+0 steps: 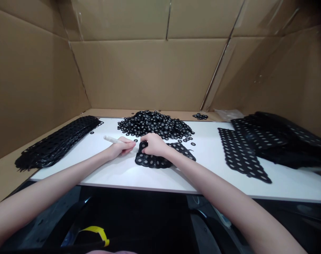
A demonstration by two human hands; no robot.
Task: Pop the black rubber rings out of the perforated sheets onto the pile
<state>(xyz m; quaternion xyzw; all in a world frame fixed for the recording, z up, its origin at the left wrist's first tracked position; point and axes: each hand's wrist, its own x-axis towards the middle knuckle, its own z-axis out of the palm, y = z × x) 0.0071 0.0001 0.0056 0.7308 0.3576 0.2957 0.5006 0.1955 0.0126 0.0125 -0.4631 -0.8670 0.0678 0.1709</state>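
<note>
A slim white pen-like tool is held in my left hand, its tip pointing right toward a black perforated sheet on the white table. My right hand is closed over the upper left part of that sheet, with thumb and fingers pinched at its edge. Pale round discs fill many of the sheet's holes. Whether a small ring sits between my right fingertips is hidden. Just behind both hands lies a heap of small black rings with pale centres.
A stack of black perforated sheets lies at the left. Filled sheets and a dark pile lie at the right. A small ring cluster sits at the back. Cardboard walls enclose the white table.
</note>
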